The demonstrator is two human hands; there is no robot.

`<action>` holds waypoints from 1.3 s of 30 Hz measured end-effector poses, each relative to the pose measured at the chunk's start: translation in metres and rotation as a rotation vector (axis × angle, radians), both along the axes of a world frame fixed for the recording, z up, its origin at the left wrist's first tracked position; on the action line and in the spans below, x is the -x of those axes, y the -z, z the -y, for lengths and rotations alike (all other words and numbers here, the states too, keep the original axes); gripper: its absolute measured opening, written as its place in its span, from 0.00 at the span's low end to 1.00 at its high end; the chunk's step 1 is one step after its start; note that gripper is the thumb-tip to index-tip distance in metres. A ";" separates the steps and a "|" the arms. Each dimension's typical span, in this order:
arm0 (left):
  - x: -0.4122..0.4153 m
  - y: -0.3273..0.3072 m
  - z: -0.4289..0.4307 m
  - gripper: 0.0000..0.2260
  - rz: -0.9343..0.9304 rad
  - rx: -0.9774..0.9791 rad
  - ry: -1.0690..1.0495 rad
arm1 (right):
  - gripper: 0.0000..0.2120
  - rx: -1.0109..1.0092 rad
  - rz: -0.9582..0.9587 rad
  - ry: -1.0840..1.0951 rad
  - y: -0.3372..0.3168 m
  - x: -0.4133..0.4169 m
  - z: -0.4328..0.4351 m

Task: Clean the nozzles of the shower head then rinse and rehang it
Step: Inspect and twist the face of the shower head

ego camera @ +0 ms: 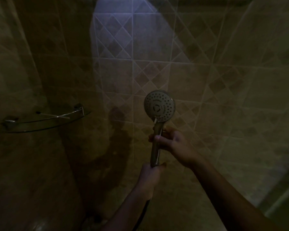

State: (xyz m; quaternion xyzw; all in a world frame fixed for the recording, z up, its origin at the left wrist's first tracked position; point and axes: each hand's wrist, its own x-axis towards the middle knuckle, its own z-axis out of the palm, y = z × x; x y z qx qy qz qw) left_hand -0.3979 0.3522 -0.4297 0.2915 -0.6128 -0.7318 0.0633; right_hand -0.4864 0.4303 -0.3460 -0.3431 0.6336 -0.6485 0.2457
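Observation:
A chrome shower head (159,106) stands upright in the dim shower, its round nozzle face turned toward me. My left hand (150,176) grips the bottom of its handle, and the dark hose (143,214) hangs below that hand. Higher on the handle, my right hand (171,142) pinches a thin white stick (155,121). The stick's tip touches the lower edge of the nozzle face.
A curved glass corner shelf (45,120) on metal brackets sits at the left. Tiled walls with a diamond pattern surround the space. A dark wet patch marks the wall behind the shower head. The light is very low.

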 end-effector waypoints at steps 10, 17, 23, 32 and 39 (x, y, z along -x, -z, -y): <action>0.000 0.002 0.001 0.10 -0.035 -0.029 0.029 | 0.09 -0.020 -0.089 0.022 -0.008 -0.007 -0.002; 0.001 0.004 -0.002 0.14 -0.037 -0.079 0.009 | 0.09 -0.053 -0.184 0.085 -0.008 -0.020 0.005; -0.003 -0.003 -0.002 0.10 -0.057 -0.037 0.012 | 0.04 0.061 -0.160 0.139 -0.003 -0.024 0.009; -0.003 -0.002 0.009 0.04 -0.085 0.006 -0.025 | 0.10 -0.016 -0.168 0.231 -0.002 -0.024 0.017; -0.003 0.011 0.036 0.05 -0.035 0.040 -0.053 | 0.12 -0.099 -0.134 0.233 0.004 -0.011 0.044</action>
